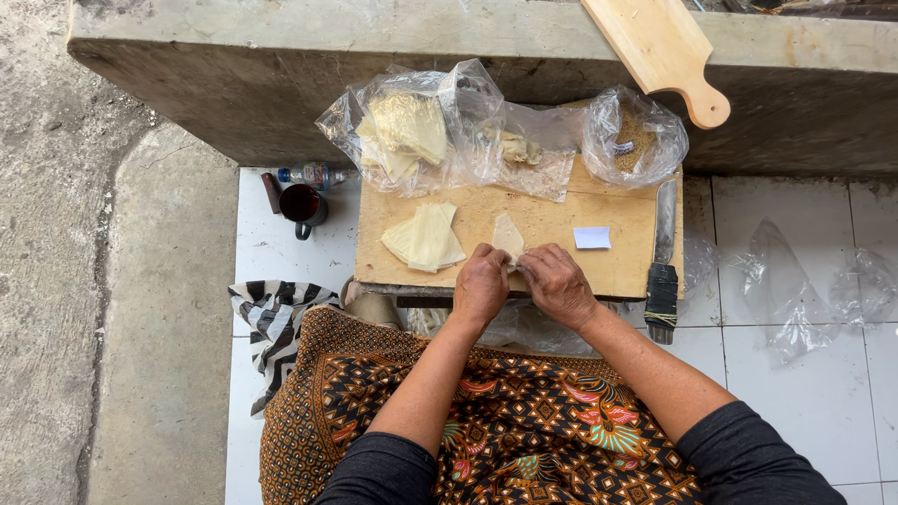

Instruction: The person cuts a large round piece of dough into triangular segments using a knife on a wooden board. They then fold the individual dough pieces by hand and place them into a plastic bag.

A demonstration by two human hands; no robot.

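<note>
My left hand (480,283) and my right hand (557,282) meet at the near edge of a low wooden board (552,224). Together they pinch a pale, thin leaf-like wrapper (507,236) that lies on the board and points away from me. A small stack of the same pale wrappers (426,238) rests on the board to the left of my hands. To the right lies a small white paper slip (592,238).
Clear plastic bags with more pale wrappers (404,131) and a bag of brown shreds (634,138) sit at the board's far edge. A large knife (663,262) lies along the right edge. A dark mug (303,206) and small bottle (313,175) stand left. A wooden paddle (664,51) rests on the concrete ledge.
</note>
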